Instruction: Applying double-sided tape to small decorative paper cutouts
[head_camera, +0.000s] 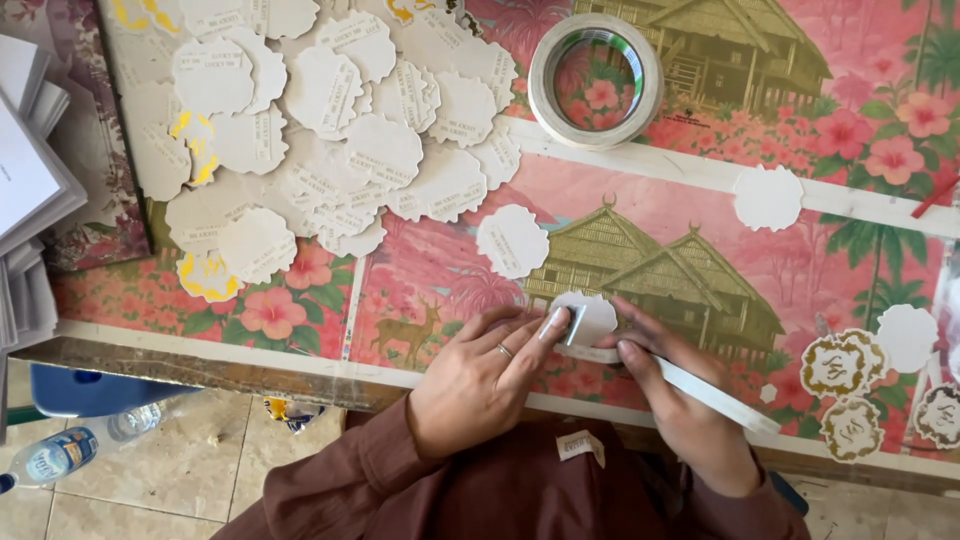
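At the near edge of the table (200, 345), over a pink flowered cloth printed with houses, the person's left hand (480, 375) presses a small scalloped paper label (590, 315) flat, index finger laid across its left side, the other fingers curled loosely behind. The right hand (680, 400) pinches the end of a white tape strip (700, 385) between thumb and forefinger at the label's lower edge; the strip trails off to the right along the table's near edge. The label looks like thin card: very light, a little stiff, easy to crease at its wavy rim, so it is best held flat under a fingertip or by its edges. The tape seems limp and likely sticky, best gripped at its end. A heap of similar labels (330, 120) lies far left, a tape roll (595, 80) stands far centre, and three gold-printed labels (845, 365) sit at near right. A plastic bottle (70, 450) lies on the floor, near left.
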